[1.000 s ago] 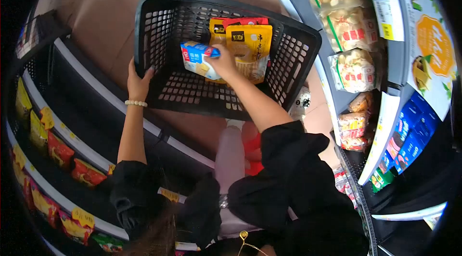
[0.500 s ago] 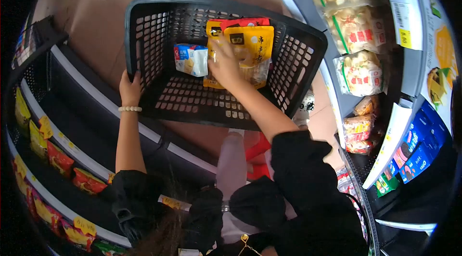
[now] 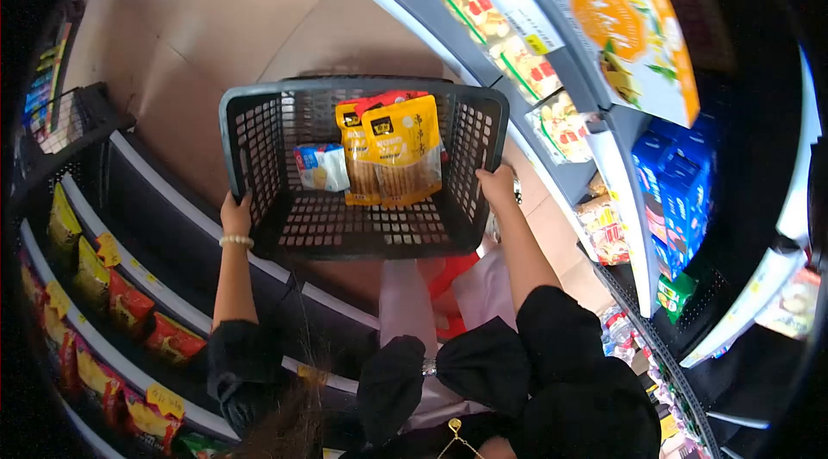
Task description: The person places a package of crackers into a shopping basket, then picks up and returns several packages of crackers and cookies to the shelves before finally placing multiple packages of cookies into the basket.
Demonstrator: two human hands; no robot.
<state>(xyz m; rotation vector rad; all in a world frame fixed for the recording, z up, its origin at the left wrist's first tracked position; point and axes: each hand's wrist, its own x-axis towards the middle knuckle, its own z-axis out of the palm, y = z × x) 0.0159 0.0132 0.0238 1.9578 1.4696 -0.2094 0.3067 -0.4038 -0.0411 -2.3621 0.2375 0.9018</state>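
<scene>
A black plastic shopping basket with perforated walls hangs in front of me, held at both ends. My left hand, with a beaded bracelet at the wrist, is closed round its left end. On the right end, my right hand grips the side through the handle opening; some fingertips are hidden. Inside, yellow snack pouches with clear lower windows lean against the back wall. A red package shows behind them. Left of the pouches lies a small blue-and-white packet.
Shelves on the left carry yellow and red snack bags. The right-hand shelf holds clear bags of pale snacks, blue boxes and a large white-and-orange printed panel. Tiled floor stretches beyond the basket.
My right hand has left the pouches inside the basket and now holds the basket's right end. The yellow pouches stand more upright in view. The camera view has shifted, showing more of the right shelf.
</scene>
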